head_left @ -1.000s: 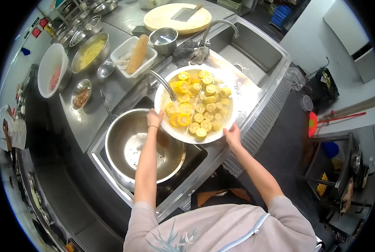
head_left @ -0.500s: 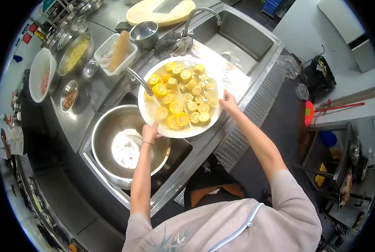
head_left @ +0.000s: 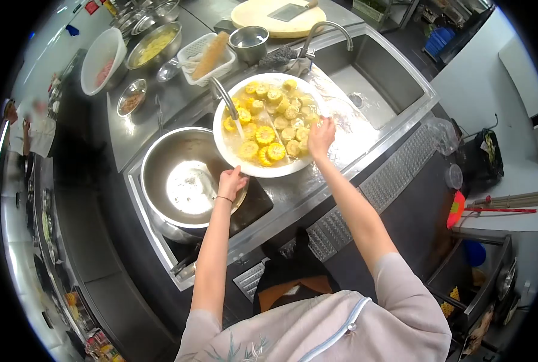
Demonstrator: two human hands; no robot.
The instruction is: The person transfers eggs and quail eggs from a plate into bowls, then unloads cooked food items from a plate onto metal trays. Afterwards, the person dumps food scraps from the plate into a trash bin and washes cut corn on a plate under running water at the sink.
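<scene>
A white bowl (head_left: 279, 172) holds cut corn pieces (head_left: 265, 136) in water. Water runs into it from the near faucet (head_left: 224, 95). My left hand (head_left: 231, 183) is closed on the bowl's near-left rim. At the right rim is my right hand (head_left: 322, 136), its fingers bent over the edge beside the corn; whether they grip the rim is unclear. To the left of the bowl, a large steel pot (head_left: 160, 151) stands in the near sink basin, with a little liquid and dark bits at its bottom.
Behind the bowl are a white basket (head_left: 227, 60), a small steel pot (head_left: 249, 42) and a round board with a cleaver (head_left: 279, 17). The second basin (head_left: 365, 78) lies right. Several food bowls stand back left. Another person (head_left: 38, 133) is at far left.
The view has shifted, so the counter sits further right and higher. My right hand has moved from the outside of the rim to over its edge, with fingers nearer the corn.
</scene>
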